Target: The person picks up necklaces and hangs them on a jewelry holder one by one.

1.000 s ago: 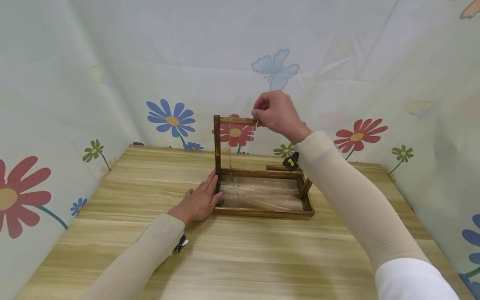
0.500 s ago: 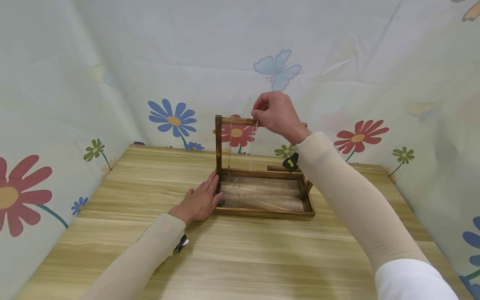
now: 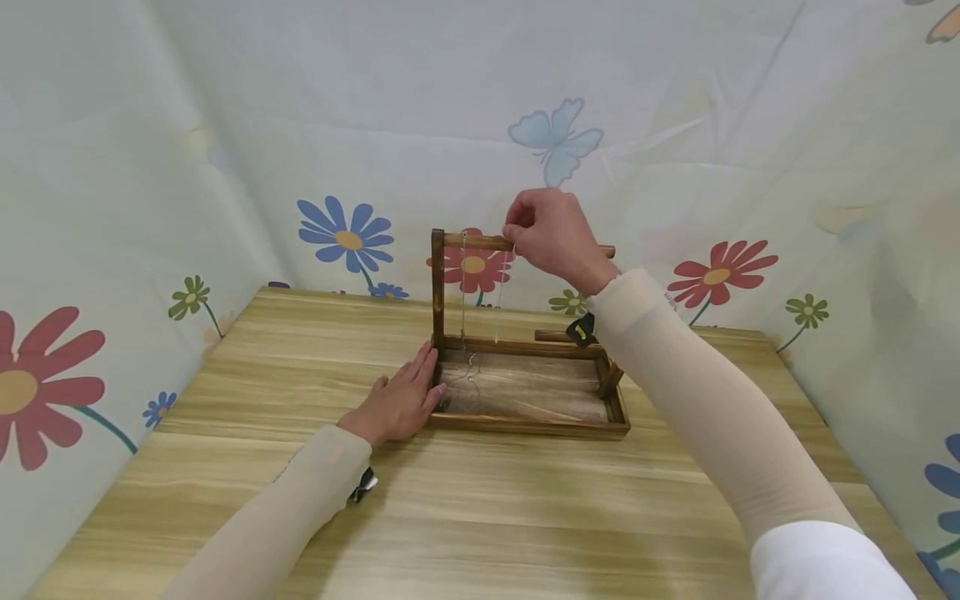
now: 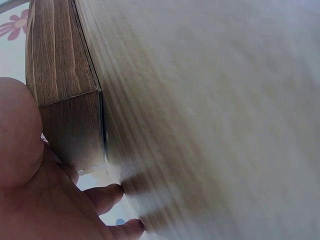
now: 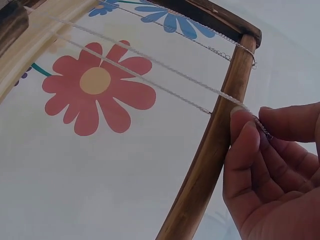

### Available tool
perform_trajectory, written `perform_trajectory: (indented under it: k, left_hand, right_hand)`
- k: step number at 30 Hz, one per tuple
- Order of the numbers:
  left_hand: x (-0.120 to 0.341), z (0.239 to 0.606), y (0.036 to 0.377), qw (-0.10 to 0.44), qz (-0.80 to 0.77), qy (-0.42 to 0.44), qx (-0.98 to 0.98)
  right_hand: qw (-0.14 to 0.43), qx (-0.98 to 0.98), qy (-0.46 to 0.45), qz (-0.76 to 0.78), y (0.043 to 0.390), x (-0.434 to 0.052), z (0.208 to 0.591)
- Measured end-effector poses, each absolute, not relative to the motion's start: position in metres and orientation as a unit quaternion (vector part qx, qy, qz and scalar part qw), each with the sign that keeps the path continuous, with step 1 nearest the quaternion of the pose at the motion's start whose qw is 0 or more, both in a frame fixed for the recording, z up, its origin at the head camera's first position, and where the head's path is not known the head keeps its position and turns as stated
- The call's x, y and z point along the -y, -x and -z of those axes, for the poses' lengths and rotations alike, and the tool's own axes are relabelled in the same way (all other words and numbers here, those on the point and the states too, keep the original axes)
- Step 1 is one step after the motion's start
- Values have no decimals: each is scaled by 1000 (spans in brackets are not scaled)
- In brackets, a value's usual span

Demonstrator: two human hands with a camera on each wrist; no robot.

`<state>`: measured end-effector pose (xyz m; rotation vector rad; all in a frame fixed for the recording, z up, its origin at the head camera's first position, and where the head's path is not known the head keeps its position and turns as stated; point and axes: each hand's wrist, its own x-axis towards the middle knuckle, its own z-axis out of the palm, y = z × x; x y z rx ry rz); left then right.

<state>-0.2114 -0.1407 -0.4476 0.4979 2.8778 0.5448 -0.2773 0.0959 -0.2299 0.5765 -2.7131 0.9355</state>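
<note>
My right hand (image 3: 555, 237) pinches one end of a thin silver necklace (image 5: 165, 67) at the top bar (image 5: 212, 160) of a brown wooden jewellery stand. Two strands of this chain run down from the bar; in the head view its lower part is faint. A second fine necklace (image 3: 462, 287) hangs over the same bar, farther left. My left hand (image 3: 397, 404) rests against the left end of the stand's tray (image 3: 525, 423). In the left wrist view, the thumb (image 4: 17, 132) lies at the tray's corner (image 4: 72, 120), and fingertips touch the table.
A thin chain (image 3: 471, 377) lies on the tray floor, with a small dark item beside the left thumb. Behind the tray is a lower wooden bar (image 3: 551, 336). The wood-grain table (image 3: 487, 517) meets a flower-printed cloth (image 3: 420, 100) at the back and sides.
My right hand has dipped very slightly at the bar, still pinching the necklace. The hanging strands have swayed a little. My left hand stays against the tray.
</note>
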Motion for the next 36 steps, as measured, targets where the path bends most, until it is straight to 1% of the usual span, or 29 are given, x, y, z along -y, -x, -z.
perform_trajectory:
  k: [12,22,26,33,36]
  left_hand:
    - [141,449,213,95,-178,-166,-965]
    - [143,450,214,94,-180,-169,-964]
    - [143,450,214,93,-182,-168,-964]
    - [142,450,213,91,-177,-169,-965]
    - [142,449,213,93,-177,-169,-965]
  right_hand:
    - [116,929,-198,-290,271,-95,235]
    - [134,928,-215,-271,270,-98,241]
    - [131,928,-211,-279,269,-100,243]
    - [151,914,-206,-315,264,-109,244]
    - [149,907,-210,-335,260,-113,247]
